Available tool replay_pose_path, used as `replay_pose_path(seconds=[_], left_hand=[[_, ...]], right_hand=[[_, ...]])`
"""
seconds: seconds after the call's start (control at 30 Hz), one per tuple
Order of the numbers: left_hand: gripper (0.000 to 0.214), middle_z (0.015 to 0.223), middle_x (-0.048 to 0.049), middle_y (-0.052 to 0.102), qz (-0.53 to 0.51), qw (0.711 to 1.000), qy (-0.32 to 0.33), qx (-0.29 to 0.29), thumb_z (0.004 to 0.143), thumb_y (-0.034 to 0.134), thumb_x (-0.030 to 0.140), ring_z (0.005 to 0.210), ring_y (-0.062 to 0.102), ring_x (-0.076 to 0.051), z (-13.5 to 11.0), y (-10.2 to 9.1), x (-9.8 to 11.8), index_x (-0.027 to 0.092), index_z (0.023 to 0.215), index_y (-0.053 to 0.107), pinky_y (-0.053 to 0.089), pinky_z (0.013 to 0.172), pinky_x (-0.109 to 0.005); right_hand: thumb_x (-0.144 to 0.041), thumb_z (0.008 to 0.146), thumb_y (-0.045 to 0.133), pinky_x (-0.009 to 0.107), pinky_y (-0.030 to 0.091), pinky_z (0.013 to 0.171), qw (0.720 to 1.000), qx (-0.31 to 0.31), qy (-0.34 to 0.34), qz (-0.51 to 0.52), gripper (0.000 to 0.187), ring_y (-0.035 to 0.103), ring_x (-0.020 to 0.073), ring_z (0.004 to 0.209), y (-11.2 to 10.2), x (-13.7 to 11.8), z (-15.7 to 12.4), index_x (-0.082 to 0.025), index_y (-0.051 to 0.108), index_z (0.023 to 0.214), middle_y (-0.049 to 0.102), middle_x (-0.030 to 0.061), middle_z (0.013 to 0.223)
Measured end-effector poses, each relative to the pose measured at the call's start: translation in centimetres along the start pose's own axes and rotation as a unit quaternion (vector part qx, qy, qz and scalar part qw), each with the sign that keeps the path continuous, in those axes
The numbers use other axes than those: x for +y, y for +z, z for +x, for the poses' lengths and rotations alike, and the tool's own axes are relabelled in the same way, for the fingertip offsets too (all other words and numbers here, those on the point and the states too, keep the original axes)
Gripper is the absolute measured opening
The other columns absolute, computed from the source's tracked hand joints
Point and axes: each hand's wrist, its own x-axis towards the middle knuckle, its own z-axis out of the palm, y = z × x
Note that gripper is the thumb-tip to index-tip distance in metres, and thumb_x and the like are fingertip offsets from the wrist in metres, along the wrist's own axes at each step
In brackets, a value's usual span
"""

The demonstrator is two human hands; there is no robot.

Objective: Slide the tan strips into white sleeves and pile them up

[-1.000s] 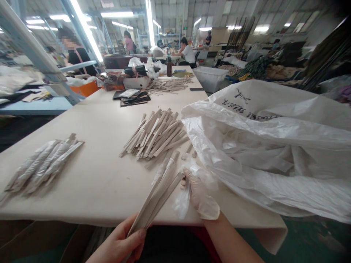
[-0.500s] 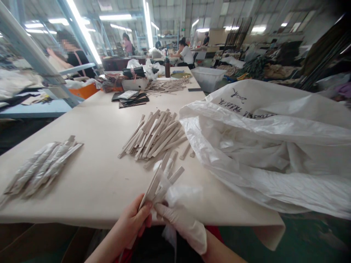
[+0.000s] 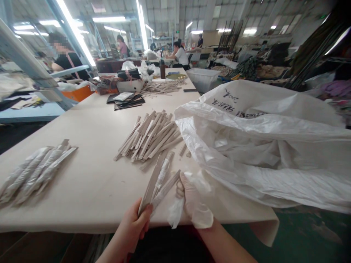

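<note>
Several flat, narrow beige strips (image 3: 150, 182) are bunched in the bare left hand (image 3: 135, 222), slanting up and away over the near edge of the cream-covered table (image 3: 95, 190), far ends free. 1 more flat beige strip (image 3: 170, 184) angles off to their right, its far tip at the white-gloved right hand (image 3: 195, 204). Crumpled, translucent white plastic film (image 3: 176, 213) hangs from that glove. Between these, 1 beige strip in crinkled whitish film (image 3: 163, 171) points away; whether it is held is unclear.

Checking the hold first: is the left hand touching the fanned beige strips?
Touching. The head view shows the left hand closed around the fanned beige strips, its thumb across them.
</note>
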Motion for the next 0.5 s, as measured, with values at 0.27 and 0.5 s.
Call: replay_pose_path(seconds=[0.27, 0.5], left_hand=[[0.025, 0.044, 0.0057, 0.051, 0.066, 0.992, 0.084, 0.063, 0.077, 0.039, 0.041, 0.037, 0.048, -0.011, 4.0, -0.5, 1.4, 0.020, 0.064, 0.044, 0.038, 0.040, -0.021], [0.026, 0.060, 0.0010, 0.056, 0.152, 0.970, 0.114, 0.151, 0.078, 0.040, 0.042, 0.061, 0.056, -0.018, 6.9, -3.3, 2.9, 0.019, 0.074, 0.052, 0.039, 0.054, -0.026]], right_hand=[[-0.034, 0.066, 0.066, 0.018, 0.029, 0.035, 0.981, -0.096, 0.145, 0.087, 0.030, 0.033, 0.0048, 0.032, 0.1, -1.5, 0.9, -0.018, 0.046, 0.050, 0.041, -0.0078, 0.036], [-0.024, 0.070, 0.064, 0.027, 0.049, 0.070, 0.966, -0.152, 0.154, 0.144, 0.024, 0.063, 0.0155, 0.071, -2.1, -2.9, 0.9, -0.010, 0.065, 0.090, 0.069, 0.0059, 0.078]])
